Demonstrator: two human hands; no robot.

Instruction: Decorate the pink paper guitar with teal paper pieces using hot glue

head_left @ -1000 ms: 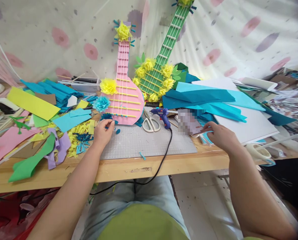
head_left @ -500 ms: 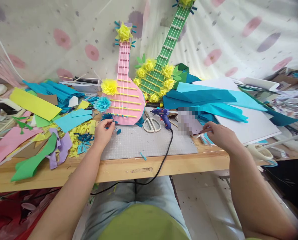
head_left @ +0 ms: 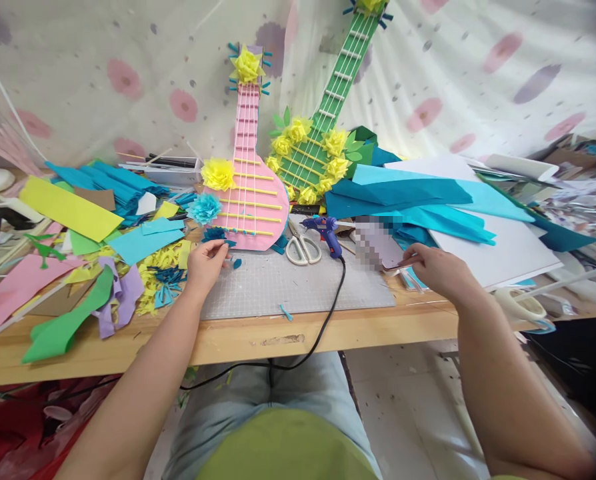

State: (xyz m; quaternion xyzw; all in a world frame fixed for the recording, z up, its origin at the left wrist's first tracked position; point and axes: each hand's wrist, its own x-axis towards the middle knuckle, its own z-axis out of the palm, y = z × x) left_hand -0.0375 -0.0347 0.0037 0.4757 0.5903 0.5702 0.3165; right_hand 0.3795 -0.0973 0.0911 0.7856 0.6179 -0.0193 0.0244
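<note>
My left hand [head_left: 208, 262] is closed in a pinch at the lower left edge of the pink paper instrument [head_left: 258, 217], beside a dark blue paper flower [head_left: 214, 234]. What its fingertips hold, if anything, is too small to tell. My right hand [head_left: 435, 267] grips the lower edge of a phone [head_left: 389, 252], partly blurred out, at the right end of the grey cutting mat [head_left: 273, 287]. Between my hands lie white-handled scissors [head_left: 303, 250] and a blue glue gun [head_left: 327, 233]. Yellow [head_left: 219, 175] and light blue [head_left: 205, 209] flowers sit on the pink instrument's left edge.
A green paper instrument [head_left: 335, 87] leans against the curtain behind. Paper scraps [head_left: 161, 267] crowd the left; blue paper [head_left: 403, 197] and white sheets [head_left: 498, 250] lie right. The glue gun's black cord [head_left: 328, 320] hangs over the table's front edge [head_left: 278, 335].
Both hands have shifted very slightly left, with the right hand still on the phone. Nothing else has visibly moved.
</note>
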